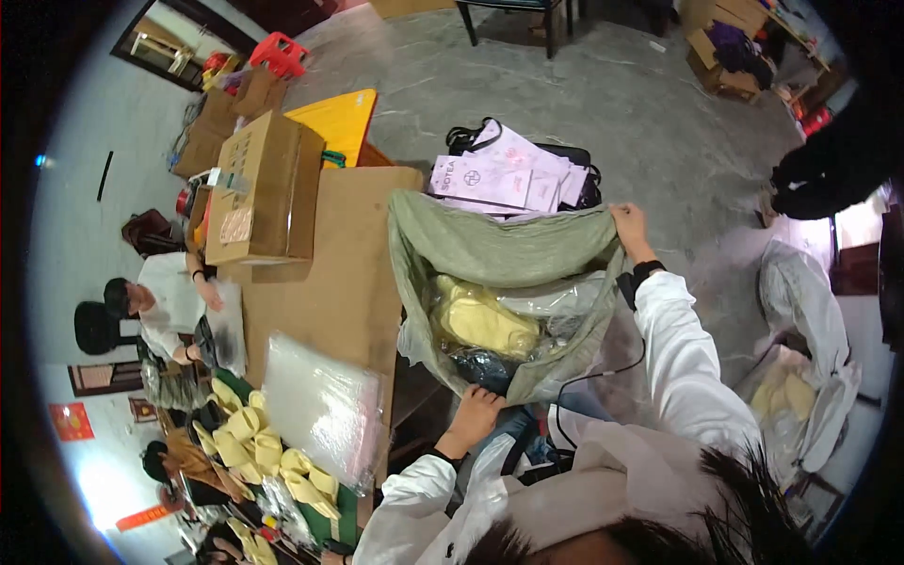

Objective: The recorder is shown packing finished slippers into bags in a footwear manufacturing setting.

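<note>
A large green woven sack (508, 247) gapes in front of me, its mouth spread wide. My right hand (632, 229) pinches the rim at the far right corner. Nearer to me, my left hand (478, 412) is closed on the near rim. Inside the sack lie a yellow item in clear plastic (485, 320), clear plastic packages (556, 299) and a dark plastic-wrapped item (478, 365). Just beyond the far rim, a stack of pale pink printed bags (499, 169) with black handles rests on something black.
Left of the sack stands a brown table (348, 245) with a cardboard box (273, 188). A stack of clear plastic bags (320, 400) lies beside yellow pieces (250, 428). People work along the left. A white sack (800, 311) stands at right.
</note>
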Demonstrator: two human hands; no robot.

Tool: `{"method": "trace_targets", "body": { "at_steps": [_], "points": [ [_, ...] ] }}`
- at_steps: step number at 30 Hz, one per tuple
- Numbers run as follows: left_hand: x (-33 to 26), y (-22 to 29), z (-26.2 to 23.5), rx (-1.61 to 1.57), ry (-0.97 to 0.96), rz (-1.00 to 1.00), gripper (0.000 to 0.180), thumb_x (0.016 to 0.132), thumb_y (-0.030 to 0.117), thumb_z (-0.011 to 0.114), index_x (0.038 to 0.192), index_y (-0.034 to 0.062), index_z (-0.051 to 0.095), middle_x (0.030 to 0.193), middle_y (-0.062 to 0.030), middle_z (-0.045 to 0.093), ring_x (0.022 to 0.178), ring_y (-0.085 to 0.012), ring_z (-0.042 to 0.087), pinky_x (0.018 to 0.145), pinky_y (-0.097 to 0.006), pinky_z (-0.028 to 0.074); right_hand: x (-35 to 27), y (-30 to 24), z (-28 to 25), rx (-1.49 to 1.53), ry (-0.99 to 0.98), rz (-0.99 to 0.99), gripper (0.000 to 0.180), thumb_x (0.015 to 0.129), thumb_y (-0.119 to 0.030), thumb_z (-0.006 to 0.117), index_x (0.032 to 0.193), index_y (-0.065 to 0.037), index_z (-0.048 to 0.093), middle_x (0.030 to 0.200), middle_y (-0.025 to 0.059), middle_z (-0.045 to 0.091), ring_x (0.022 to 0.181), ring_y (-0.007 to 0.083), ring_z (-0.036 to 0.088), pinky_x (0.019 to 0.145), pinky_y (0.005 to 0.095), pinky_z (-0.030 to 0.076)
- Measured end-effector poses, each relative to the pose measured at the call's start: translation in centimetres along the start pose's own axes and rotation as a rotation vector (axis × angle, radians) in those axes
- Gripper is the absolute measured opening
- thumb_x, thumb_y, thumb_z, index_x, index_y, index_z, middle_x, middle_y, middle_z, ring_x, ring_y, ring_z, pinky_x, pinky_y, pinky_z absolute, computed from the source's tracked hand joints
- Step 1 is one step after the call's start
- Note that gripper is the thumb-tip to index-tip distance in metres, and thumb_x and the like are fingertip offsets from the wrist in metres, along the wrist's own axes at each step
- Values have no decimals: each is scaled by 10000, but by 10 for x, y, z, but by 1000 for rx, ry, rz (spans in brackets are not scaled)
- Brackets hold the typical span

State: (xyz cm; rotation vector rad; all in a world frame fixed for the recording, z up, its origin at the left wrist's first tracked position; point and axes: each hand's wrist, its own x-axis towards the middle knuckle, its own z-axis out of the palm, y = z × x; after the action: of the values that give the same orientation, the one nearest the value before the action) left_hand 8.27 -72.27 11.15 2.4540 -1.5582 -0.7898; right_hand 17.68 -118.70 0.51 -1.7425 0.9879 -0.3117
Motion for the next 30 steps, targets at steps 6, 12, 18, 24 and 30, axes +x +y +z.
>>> {"method": "trace_targets", "body": {
  "at_steps": [6, 12, 18, 24, 30],
  "points": [
    [-8, 0, -7, -145, 544, -510, 523, 692, 349, 692, 1086, 52, 516, 1273, -207, 353, 1212, -400, 280, 1001, -548, 180, -82, -32, -13, -360, 214, -493, 288, 870, -269, 512, 964, 2, 528, 903, 212, 575, 842, 391, 537, 713, 417, 420],
    [-3, -53, 20, -1117, 816, -1119, 872, 681, 259, 740, 1332, 43, 202, 1152, -203, 444, 967, -303, 494, 813, -413, 410, -106, -38, -5, -624, 328, -316, 314, 830, -257, 559, 1014, -6, 520, 1032, 182, 552, 993, 352, 488, 855, 426, 353],
    [-1, -88, 53, -1885, 527, -980, 368, 714, 113, 666, 1037, 5, 526, 880, -103, 589, 713, -181, 574, 582, -330, 454, -123, -138, 123, -571, 177, -892, 422, 736, -265, 645, 1058, -25, 516, 1125, 167, 515, 1067, 325, 448, 929, 433, 289],
    [-28, -95, 49, -1832, 503, -877, 360, 715, 84, 669, 1023, -13, 509, 880, -92, 583, 753, -203, 574, 651, -335, 455, -133, -180, 300, -684, -46, -896, 432, 803, -371, 546, 1075, -36, 534, 1164, 155, 503, 1100, 316, 443, 964, 510, 265],
    [-53, -114, 69, -1797, 609, -748, 332, 748, 82, 674, 1003, -13, 484, 896, -64, 578, 821, -131, 556, 723, -255, 429, -123, -219, 391, -854, -47, -525, 405, 862, -424, 421, 1043, -104, 588, 1090, 130, 565, 1028, 322, 510, 890, 566, 302]
  ]
}}
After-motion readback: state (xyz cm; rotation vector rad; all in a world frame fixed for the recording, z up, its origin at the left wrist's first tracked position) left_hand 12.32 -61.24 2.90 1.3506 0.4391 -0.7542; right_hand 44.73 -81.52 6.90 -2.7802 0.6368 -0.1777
